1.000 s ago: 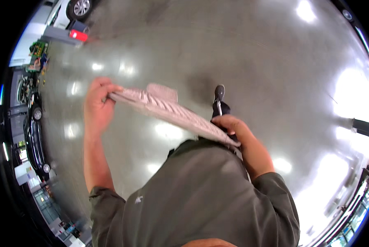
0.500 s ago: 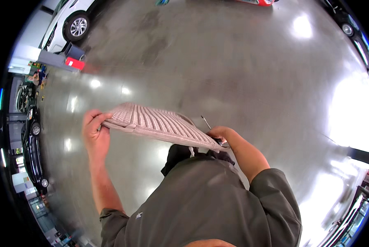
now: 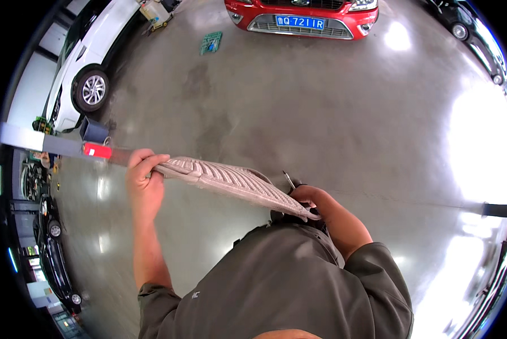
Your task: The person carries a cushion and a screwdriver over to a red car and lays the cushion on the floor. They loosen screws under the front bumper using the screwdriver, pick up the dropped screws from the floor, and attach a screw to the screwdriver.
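I hold a beige ribbed car floor mat [image 3: 236, 181] flat in front of my chest, above a shiny grey concrete floor [image 3: 321, 101]. My left hand [image 3: 142, 172] grips the mat's left edge, fingers curled over the top. At the mat's right corner, close to my body, is my right hand [image 3: 310, 199], closed on it; a thin dark rod sticks up beside this hand. My grey-green sleeves fill the lower part of the view.
A red car [image 3: 301, 17] is parked straight ahead at the top. A white car [image 3: 86, 68] stands at the upper left, a dark car [image 3: 53, 248] at the far left. A small green object [image 3: 211, 42] lies on the floor near the red car.
The view has tilted up, so the red and white cars have come into sight. Both hands keep their grip and the mat has dropped lower in the picture.
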### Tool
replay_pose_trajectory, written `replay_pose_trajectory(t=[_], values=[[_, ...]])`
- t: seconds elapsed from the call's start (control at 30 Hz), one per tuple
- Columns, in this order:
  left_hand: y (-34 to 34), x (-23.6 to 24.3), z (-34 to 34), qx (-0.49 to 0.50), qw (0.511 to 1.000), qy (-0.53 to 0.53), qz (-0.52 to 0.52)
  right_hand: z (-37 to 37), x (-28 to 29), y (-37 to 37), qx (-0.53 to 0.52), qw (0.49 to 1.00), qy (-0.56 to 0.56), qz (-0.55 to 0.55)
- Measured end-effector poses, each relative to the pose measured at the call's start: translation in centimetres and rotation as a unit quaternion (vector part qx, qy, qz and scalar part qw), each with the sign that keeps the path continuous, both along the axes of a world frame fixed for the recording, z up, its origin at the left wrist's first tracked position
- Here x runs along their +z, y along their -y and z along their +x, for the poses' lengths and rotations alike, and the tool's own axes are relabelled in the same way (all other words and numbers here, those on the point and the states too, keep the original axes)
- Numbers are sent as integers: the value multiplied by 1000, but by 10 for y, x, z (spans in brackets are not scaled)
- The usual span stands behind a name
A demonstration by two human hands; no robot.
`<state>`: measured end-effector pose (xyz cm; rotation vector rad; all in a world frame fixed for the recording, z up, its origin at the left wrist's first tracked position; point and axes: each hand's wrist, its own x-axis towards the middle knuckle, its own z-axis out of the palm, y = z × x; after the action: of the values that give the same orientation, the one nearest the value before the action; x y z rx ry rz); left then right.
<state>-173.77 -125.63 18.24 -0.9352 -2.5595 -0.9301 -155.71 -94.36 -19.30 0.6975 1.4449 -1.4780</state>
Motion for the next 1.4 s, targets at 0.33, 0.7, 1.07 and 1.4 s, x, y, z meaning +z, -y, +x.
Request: replay_pose_trajectory(t=[0.33,0.7,1.07,1.4], values=[[-27,26,-31,17,997,-46,-56,-60,10,-14,106,994,3,31],[-112,32,-30,-68,994,41,-74,-4,63,-75,-187,969,103,-123],[-168,65,-95,-182,983,-22,-34,-5,72,-99,-386,896,80,-203],[-212,112,-82,-175,977,-77,-90,5,-51,-105,-379,856,76,-344]])
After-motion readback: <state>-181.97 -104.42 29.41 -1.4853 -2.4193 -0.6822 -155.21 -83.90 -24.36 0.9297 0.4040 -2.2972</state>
